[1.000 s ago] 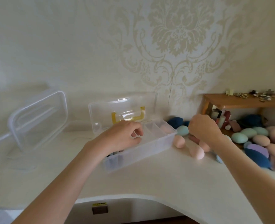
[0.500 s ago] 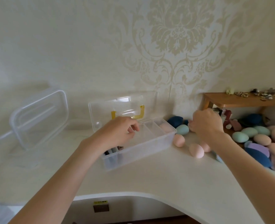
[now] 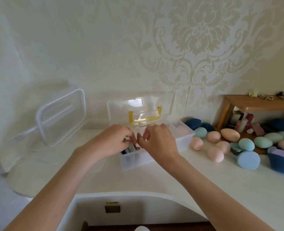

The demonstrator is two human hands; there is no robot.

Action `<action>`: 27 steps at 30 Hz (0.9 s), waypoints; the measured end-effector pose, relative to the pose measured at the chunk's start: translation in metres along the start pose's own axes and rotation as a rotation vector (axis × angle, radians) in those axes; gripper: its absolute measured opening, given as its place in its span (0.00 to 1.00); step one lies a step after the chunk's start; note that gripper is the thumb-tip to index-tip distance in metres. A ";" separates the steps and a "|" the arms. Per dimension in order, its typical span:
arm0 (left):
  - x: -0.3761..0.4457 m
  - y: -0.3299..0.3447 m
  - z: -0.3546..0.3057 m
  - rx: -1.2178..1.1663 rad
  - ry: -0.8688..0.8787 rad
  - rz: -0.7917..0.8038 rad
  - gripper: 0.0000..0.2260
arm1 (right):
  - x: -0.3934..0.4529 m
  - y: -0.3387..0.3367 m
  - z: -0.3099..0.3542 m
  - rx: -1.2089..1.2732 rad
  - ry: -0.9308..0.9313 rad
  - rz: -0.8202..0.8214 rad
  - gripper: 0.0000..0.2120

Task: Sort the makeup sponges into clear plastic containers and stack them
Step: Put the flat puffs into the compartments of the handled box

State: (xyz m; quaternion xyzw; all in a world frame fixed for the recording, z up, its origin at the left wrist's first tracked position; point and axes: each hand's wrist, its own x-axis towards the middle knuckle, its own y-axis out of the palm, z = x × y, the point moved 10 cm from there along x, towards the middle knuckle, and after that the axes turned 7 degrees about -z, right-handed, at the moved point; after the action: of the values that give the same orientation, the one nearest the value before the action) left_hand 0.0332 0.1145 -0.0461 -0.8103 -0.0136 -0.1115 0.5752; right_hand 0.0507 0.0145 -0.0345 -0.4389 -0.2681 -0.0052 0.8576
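Nearest the viewer, both forearms reach in over the curved front edge of the tabletop (image 3: pixel 154 177). The left hand (image 3: pixel 114 140) and the right hand (image 3: pixel 158 140) meet over the near end of the open clear container (image 3: pixel 183 144), which sits mid-tabletop with its lid (image 3: pixel 141 109) raised toward the back wall. Both grips are pinched, fingertips (image 3: pixel 135 144) almost touching, down in the end compartment where a few dark and pinkish pieces stand on edge. Whether either grip actually holds a piece I cannot tell; the fingers hide it.

The step in hand looks like packing or straightening sponges in that compartment. Next would probably be a reach right for another from the loose sponges (image 3: pixel 248 144), which lie spread toward the right edge and are mostly unsorted; several compartments seem empty, so the task seems early.

A second clear container (image 3: pixel 61 117) waits at the back left, tilted, and a wooden shelf (image 3: pixel 254 102) stands at the back right.
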 end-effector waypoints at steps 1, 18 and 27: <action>0.000 0.000 0.000 -0.001 0.005 0.000 0.12 | 0.000 0.004 0.001 -0.034 -0.024 0.005 0.14; 0.032 0.006 -0.060 -0.071 0.125 -0.058 0.10 | 0.027 -0.089 -0.105 -0.407 0.199 -0.002 0.10; 0.048 0.032 -0.098 -0.041 0.185 -0.017 0.09 | -0.009 -0.106 -0.208 -0.769 0.420 0.216 0.09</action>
State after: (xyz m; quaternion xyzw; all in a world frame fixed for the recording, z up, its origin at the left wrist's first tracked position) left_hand 0.0686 0.0065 -0.0357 -0.8081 0.0351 -0.1910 0.5561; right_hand 0.1123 -0.2100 -0.0575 -0.7405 -0.0195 -0.1040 0.6637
